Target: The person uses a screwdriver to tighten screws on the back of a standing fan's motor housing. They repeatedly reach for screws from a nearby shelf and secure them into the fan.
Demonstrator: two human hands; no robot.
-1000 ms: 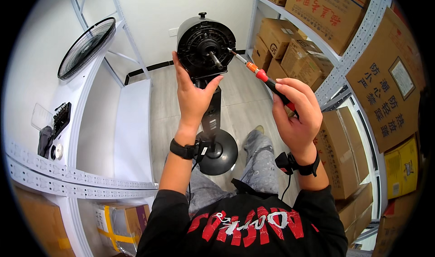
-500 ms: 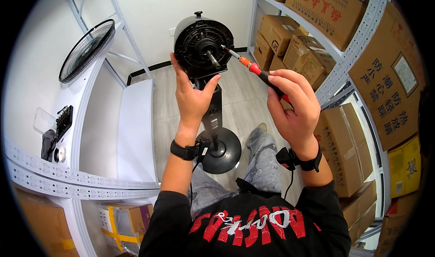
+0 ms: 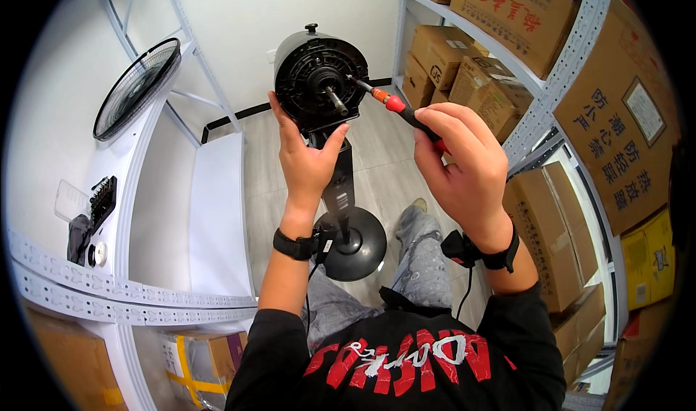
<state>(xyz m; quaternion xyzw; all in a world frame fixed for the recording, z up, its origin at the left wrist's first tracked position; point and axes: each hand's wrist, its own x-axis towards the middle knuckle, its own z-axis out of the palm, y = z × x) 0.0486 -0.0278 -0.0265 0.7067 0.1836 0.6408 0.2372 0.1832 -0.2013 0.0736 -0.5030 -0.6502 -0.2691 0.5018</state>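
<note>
A black fan motor housing [image 3: 296, 98] with a bare metal shaft [image 3: 336, 101] tops a pedestal stand with a round black base [image 3: 357, 246]. My left hand [image 3: 308, 164] grips the housing from its left and below, thumb toward the lower front. In my right hand [image 3: 467, 154] is a screwdriver [image 3: 396, 104] with a red and black handle, fingers closed round its back end. Its tip meets the right part of the housing's front, at or beside a small screw; whether it is seated I cannot tell.
On the white shelf at left lie a black fan grille [image 3: 138, 90], a bit set [image 3: 104, 202], a clear lid [image 3: 71, 199], a dark pouch [image 3: 77, 238] and a white round part [image 3: 100, 253]. Cardboard boxes [image 3: 500, 85] fill the right-hand racks. Another box [image 3: 199, 367] sits lower left.
My right hand and the screwdriver have shifted slightly left, and the handle looks turned in my fingers. The housing appears slightly lower and further left; my left hand keeps its grip.
</note>
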